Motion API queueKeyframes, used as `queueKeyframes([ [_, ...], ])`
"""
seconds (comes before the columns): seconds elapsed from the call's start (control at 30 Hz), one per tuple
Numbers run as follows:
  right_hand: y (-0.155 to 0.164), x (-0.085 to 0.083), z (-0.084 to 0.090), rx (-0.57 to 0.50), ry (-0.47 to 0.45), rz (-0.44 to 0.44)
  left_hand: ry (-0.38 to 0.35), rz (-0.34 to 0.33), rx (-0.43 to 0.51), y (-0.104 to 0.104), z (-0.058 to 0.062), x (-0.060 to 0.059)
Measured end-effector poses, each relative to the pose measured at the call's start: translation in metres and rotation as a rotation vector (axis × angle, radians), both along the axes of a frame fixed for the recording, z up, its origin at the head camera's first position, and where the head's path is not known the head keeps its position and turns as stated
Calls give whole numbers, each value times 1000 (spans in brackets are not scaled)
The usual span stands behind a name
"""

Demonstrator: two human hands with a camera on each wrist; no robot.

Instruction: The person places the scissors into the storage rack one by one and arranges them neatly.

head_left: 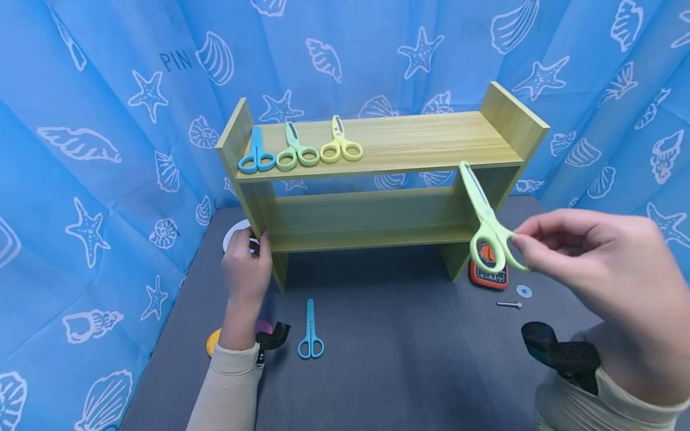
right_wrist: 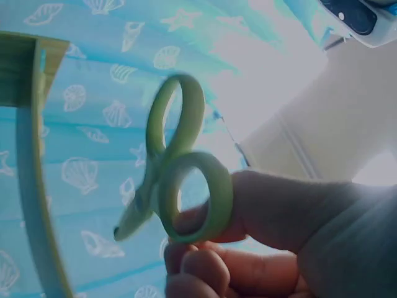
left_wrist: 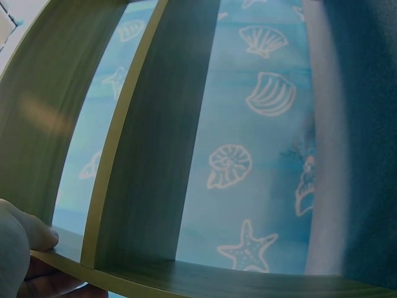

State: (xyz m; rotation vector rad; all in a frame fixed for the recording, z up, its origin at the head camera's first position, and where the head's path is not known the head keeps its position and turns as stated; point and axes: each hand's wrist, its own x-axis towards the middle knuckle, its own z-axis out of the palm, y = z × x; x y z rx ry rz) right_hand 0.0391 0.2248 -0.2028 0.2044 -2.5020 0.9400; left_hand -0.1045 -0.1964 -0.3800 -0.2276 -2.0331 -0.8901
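My right hand (head_left: pixel 598 263) pinches one handle ring of a light green pair of scissors (head_left: pixel 485 218), holding it in the air in front of the right end of a wooden shelf (head_left: pixel 409 143), blades pointing up toward the top board. My left hand (head_left: pixel 247 266) grips the shelf's left upright near its foot, fingers curled round the edge. Three more scissors (head_left: pixel 299 149), blue, green and yellow, lie side by side on the top board's left end, and a blue pair (head_left: pixel 311 332) lies on the grey table (head_left: pixel 404 359) below.

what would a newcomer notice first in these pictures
The light green scissors held up in the air by the right hand, pinched at a handle ring in front of the wooden shelf. Next, three pastel scissors lined up on its top board, while the left hand grips its left leg.
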Motion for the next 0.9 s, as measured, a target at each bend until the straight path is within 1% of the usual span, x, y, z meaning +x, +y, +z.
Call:
queueKeyframes([
  [0.1, 2, -17, 19, -8, 10, -33, 8, 1, 8, 0, 0, -1],
  [0.17, 0, -30, 32, -2, -8, -49, 17, -1, 15, 0, 0, -1],
  [0.3, -12, -56, 57, 8, -77, -63, 10, 5, -3, 0, 0, -2],
  [0.4, -27, -76, 75, -11, -139, -43, 8, 13, -15, 0, -1, -2],
  [0.5, -43, -95, 87, 2, -198, -25, 15, 18, -19, -1, -1, -3],
  [0.6, -58, -116, 93, 59, -233, -7, 13, 17, -17, -1, -1, -4],
  [0.7, -71, -138, 94, 132, -257, 17, 11, 13, -12, -1, 0, -3],
  [0.8, -82, -157, 89, 179, -289, 48, 0, 12, -7, 0, 0, -2],
  [0.9, -90, -167, 81, 214, -319, 61, -12, 14, -12, 0, -1, -1],
])
